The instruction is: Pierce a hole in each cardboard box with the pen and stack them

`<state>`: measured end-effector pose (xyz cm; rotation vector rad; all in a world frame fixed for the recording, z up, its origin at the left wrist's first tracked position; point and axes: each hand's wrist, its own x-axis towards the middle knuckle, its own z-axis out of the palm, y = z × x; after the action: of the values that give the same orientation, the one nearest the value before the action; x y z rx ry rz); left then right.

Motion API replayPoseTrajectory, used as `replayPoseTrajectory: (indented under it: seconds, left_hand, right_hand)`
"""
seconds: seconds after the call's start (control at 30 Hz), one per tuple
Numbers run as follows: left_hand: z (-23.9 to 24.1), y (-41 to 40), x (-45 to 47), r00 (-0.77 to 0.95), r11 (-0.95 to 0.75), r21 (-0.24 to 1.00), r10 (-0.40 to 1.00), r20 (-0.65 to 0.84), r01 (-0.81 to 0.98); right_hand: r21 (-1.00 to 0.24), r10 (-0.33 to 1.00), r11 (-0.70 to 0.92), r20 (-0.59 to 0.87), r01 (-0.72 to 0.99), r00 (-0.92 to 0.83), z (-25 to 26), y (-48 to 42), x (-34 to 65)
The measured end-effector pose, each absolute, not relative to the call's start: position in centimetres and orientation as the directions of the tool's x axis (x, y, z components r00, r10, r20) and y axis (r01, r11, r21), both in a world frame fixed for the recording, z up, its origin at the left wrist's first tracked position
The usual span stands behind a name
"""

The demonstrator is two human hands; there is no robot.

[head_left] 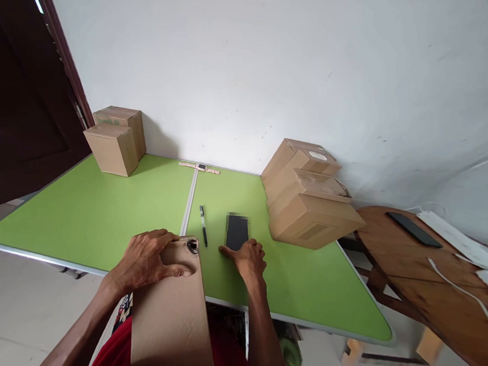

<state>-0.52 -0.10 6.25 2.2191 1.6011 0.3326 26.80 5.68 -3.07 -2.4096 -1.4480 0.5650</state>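
Note:
My left hand (150, 260) is closed on the far end of a cardboard box (171, 323), thumb on its top face. The box extends back toward my lap, and a dark, torn hole shows at its far right corner. Farther right, my right hand (245, 257) grips the near end of a flat black phone-like device (237, 231) on the green table (141, 220), thumb on the left edge and fingers on the right. The device's top edge is pixelated. Between box and device lies a pen (203, 225) with a dark grip.
Two cardboard boxes (111, 148) stand at the back left, and several more (313, 210) are grouped on the right. A pink-strapped watch (201, 168) lies by the wall. The wooden side table (409, 272) holds a black phone (414, 229) and a white power strip (461, 238).

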Motion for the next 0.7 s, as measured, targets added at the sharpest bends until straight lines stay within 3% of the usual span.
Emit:
replayPoseTrajectory:
  seconds: [0.2, 0.33, 0.43, 0.5, 0.6, 0.7]
  left_hand:
    - [6.0, -0.1, -0.4, 0.297, -0.256, 0.438, 0.954, -0.026, 0.862]
    - [6.0, 0.1, -0.4, 0.296, -0.251, 0.434, 0.954, -0.039, 0.866]
    - [5.9, 0.1, -0.4, 0.302, -0.259, 0.432, 0.953, -0.032, 0.864]
    - [5.9, 0.0, -0.3, 0.303, -0.262, 0.436, 0.953, -0.027, 0.861]
    - [6.0, 0.0, -0.4, 0.309, -0.270, 0.445, 0.951, -0.017, 0.854]
    - [6.1, 0.0, -0.5, 0.312, -0.266, 0.453, 0.949, -0.029, 0.851]
  right_hand:
    - [-0.670, 0.891, -0.440, -0.245, 0.597, 0.382, -4.3, 6.7, 28.8]
    - [-0.884, 0.923, -0.357, -0.283, 0.302, 0.261, -4.8, 5.2, 29.2]
    - [-0.946, 0.941, -0.320, -0.310, 0.053, 0.139, -4.7, 2.5, 29.2]
    - [-0.928, 0.937, -0.323, -0.341, -0.185, 0.073, -4.3, 0.1, 29.3]
    - [-0.765, 0.922, -0.332, -0.388, -0.551, -0.017, -2.9, -3.1, 29.3]
    - [-0.642, 0.917, -0.371, -0.366, -0.671, -0.157, -0.5, -4.9, 28.1]
